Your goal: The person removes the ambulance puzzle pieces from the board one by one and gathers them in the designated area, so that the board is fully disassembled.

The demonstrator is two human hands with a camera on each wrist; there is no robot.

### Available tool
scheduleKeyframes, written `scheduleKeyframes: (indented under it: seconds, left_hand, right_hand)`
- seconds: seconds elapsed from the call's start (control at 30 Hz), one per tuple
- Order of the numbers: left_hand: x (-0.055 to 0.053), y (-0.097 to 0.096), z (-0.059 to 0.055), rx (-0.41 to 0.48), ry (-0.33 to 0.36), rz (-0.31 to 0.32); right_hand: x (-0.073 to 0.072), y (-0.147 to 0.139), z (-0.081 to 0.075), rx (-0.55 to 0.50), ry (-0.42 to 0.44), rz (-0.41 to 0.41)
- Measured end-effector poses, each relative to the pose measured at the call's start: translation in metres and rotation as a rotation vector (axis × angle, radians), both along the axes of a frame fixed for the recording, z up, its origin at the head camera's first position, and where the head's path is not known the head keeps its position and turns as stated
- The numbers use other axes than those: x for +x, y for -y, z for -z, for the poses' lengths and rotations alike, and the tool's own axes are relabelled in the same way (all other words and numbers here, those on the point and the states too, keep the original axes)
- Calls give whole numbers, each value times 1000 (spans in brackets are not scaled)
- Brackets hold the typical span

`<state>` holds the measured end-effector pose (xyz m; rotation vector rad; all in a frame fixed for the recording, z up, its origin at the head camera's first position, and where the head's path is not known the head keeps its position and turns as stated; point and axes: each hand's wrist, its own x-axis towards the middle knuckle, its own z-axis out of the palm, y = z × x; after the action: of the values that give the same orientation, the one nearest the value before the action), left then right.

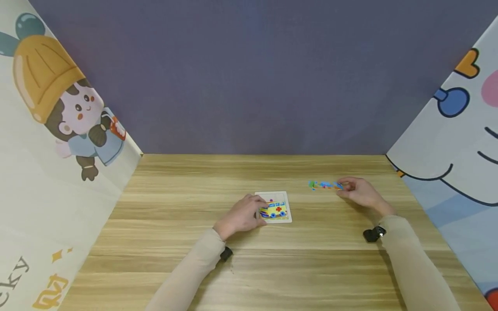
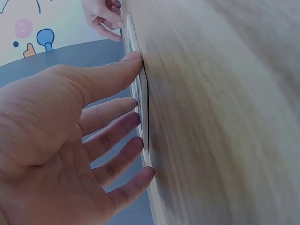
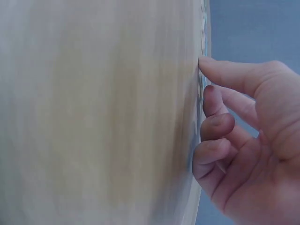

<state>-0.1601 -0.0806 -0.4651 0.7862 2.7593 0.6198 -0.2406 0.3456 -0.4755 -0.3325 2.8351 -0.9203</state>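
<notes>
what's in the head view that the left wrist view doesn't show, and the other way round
Only the head view: the yellow ambulance picture, the small colourful pieces and the cartoon figure in an orange hat.

Only the left wrist view: the palm side of the left grip, with the thumb and all four fingers spread along the board, which is seen edge-on.

Both: the two hands, including the right grip, the board, the wooden table and the blue round shape printed on a wall.
</notes>
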Motion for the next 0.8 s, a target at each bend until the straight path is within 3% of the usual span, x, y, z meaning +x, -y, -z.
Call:
scheduleKeyframes:
  seconds: [0.3,0.67,0.8]
  left_hand:
    - [-1,2,2,24,23,-14]
    - [-3,11,2,107,50,-74]
    - [-5,13,2,100,50,-96]
  right_hand:
    - [16,31,-4,-60,-36,-43]
    - [25,76,2,-79,-60,-132]
    - [26,87,2,-98,-57,-149]
